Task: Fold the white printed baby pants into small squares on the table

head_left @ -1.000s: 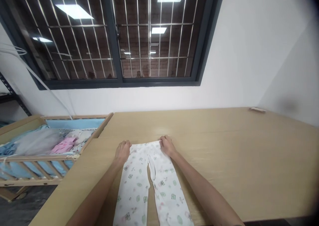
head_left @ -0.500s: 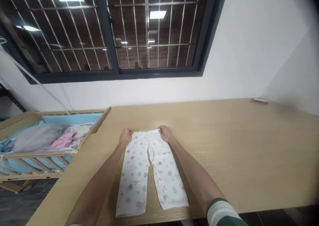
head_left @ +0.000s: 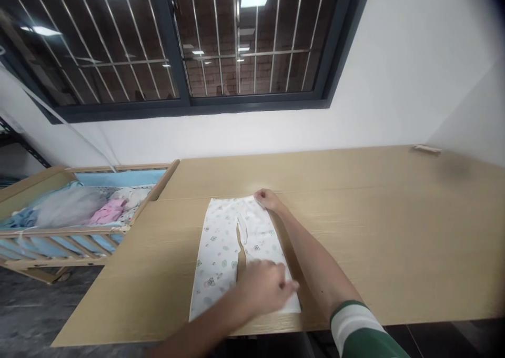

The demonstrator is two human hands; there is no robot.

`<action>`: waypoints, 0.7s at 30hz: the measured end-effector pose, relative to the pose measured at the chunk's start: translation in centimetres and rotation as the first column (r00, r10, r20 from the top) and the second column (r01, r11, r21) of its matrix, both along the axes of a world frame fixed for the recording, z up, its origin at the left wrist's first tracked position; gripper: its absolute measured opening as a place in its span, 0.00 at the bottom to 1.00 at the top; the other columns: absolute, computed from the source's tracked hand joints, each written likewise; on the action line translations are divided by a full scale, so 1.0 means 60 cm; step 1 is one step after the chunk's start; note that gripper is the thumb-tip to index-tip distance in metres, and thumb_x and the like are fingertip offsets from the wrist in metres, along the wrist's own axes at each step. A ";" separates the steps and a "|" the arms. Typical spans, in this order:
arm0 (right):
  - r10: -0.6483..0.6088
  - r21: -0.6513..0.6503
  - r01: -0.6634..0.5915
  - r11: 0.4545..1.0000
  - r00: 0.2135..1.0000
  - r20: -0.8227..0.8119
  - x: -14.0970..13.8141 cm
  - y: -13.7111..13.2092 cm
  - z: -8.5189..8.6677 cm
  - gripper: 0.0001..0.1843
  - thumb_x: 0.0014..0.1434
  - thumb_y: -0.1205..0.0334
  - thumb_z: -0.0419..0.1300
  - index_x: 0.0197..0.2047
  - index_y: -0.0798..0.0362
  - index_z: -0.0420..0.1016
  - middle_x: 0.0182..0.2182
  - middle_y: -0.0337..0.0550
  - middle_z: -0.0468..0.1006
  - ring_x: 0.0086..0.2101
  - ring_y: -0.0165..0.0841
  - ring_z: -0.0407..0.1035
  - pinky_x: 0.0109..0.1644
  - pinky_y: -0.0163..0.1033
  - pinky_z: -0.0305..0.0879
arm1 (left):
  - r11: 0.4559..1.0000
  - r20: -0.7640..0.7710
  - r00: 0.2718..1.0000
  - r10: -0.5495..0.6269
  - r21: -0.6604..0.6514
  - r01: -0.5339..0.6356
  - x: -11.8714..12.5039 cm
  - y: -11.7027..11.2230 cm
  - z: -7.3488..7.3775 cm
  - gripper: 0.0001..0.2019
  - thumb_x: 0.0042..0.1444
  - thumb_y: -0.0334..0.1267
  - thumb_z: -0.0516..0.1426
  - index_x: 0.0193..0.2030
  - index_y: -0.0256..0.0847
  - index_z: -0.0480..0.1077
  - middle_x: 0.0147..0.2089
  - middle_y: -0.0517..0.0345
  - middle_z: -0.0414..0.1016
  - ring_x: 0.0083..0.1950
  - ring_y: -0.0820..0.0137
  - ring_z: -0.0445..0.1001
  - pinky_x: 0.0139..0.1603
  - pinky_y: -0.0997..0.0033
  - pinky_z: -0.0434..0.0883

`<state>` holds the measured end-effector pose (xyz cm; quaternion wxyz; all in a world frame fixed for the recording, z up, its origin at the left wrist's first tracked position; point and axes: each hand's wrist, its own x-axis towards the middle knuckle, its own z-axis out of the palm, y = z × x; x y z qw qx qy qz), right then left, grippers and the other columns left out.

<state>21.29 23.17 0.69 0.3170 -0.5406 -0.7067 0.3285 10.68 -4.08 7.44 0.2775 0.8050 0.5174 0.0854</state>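
Right hand (head_left: 270, 199): thumb and fingers closed on the waistband corner of the trousers, at the garment's far right.
Left hand (head_left: 265, 287): blurred, fingers curled, crossing in front of the right-side leg near its lower end; whether it grips, touches or only passes above the cloth cannot be told.
White cloth trousers with a small green and pink print (head_left: 221, 242): one pair, laid flat near the table's front edge, waistband toward the wall, legs toward the person and slightly parted.
Green sleeve with white band (head_left: 357, 326): on the right arm, at lower right.
Light wood-toned table (head_left: 355, 232): broad, smooth, a straight seam running across it.
Small flat pale object (head_left: 426, 149): at the table's far right, beside the wall.
Pale wooden slatted cot (head_left: 67, 233): left of the table; light blue fabric lining (head_left: 118, 179); within, a pink crumpled cloth (head_left: 109, 211) beside a whitish translucent bundle (head_left: 73, 206).
White tube or cable (head_left: 79, 134): slanting down behind the cot.
White wall (head_left: 394, 84): behind the table.
Dark grey framed window (head_left: 252, 101): above, with upright metal bars and reflected ceiling lights.
Dark grey floor (head_left: 27, 305): lower left.
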 end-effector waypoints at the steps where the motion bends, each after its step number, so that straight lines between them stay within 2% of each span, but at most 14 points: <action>1: 0.002 -0.007 -0.002 1.000 1.000 -0.014 0.000 -0.001 0.000 0.07 0.60 0.61 0.60 0.36 0.55 0.77 0.31 0.42 0.80 0.32 0.31 0.72 0.38 0.32 0.66 | 0.999 -0.039 0.999 -0.035 -0.018 0.034 0.022 -0.022 -0.012 0.24 0.64 0.59 0.50 0.36 0.42 0.76 0.36 0.45 0.80 0.39 0.56 0.78 0.42 0.57 0.70; 4: 0.001 -0.026 -0.002 1.000 0.999 -0.048 0.001 -0.004 0.001 0.06 0.59 0.62 0.62 0.37 0.55 0.77 0.30 0.41 0.79 0.32 0.30 0.71 0.36 0.31 0.66 | 0.998 -0.119 0.993 0.008 -0.058 -0.015 0.059 -0.052 -0.043 0.26 0.63 0.59 0.48 0.45 0.39 0.77 0.43 0.34 0.79 0.46 0.46 0.78 0.46 0.48 0.70; 7: -0.008 -0.042 0.004 0.999 0.997 -0.081 -0.001 -0.007 0.001 0.05 0.57 0.64 0.63 0.37 0.55 0.76 0.29 0.39 0.78 0.31 0.29 0.70 0.36 0.31 0.66 | 0.997 -0.130 0.991 0.036 -0.068 -0.045 0.065 -0.049 -0.055 0.21 0.62 0.51 0.50 0.47 0.39 0.76 0.44 0.33 0.79 0.47 0.46 0.77 0.45 0.48 0.71; 10: -0.030 -0.061 0.023 0.998 0.993 -0.118 -0.003 -0.007 0.002 0.04 0.55 0.67 0.64 0.36 0.55 0.76 0.27 0.37 0.76 0.29 0.28 0.69 0.37 0.31 0.66 | 0.998 -0.119 0.993 0.007 -0.058 -0.014 0.054 -0.045 -0.047 0.17 0.60 0.45 0.51 0.43 0.39 0.78 0.43 0.35 0.79 0.45 0.49 0.78 0.43 0.52 0.70; 12: -0.054 -0.074 0.044 0.996 0.988 -0.142 -0.006 -0.006 0.005 0.04 0.54 0.69 0.64 0.35 0.55 0.75 0.25 0.36 0.75 0.28 0.28 0.68 0.37 0.32 0.66 | 0.998 -0.101 0.994 0.034 -0.057 -0.039 0.042 -0.049 -0.035 0.15 0.60 0.42 0.51 0.40 0.39 0.78 0.41 0.37 0.80 0.43 0.52 0.79 0.42 0.55 0.69; 16: -0.097 -0.090 0.081 0.993 0.978 -0.186 -0.015 -0.007 0.021 0.08 0.53 0.68 0.66 0.37 0.55 0.72 0.23 0.34 0.73 0.26 0.28 0.69 0.35 0.32 0.67 | 0.981 -0.033 0.980 0.196 0.003 -0.196 0.006 -0.076 -0.011 0.15 0.63 0.40 0.49 0.33 0.42 0.76 0.35 0.48 0.81 0.38 0.58 0.79 0.38 0.62 0.64; 21: -0.101 -0.060 0.090 0.994 0.971 -0.215 -0.067 -0.017 0.062 0.12 0.54 0.65 0.66 0.42 0.54 0.71 0.27 0.36 0.75 0.27 0.29 0.71 0.33 0.32 0.68 | 0.898 0.079 0.900 0.428 0.078 -0.434 -0.073 -0.128 -0.004 0.14 0.65 0.37 0.49 0.28 0.43 0.70 0.28 0.58 0.77 0.33 0.66 0.76 0.33 0.67 0.57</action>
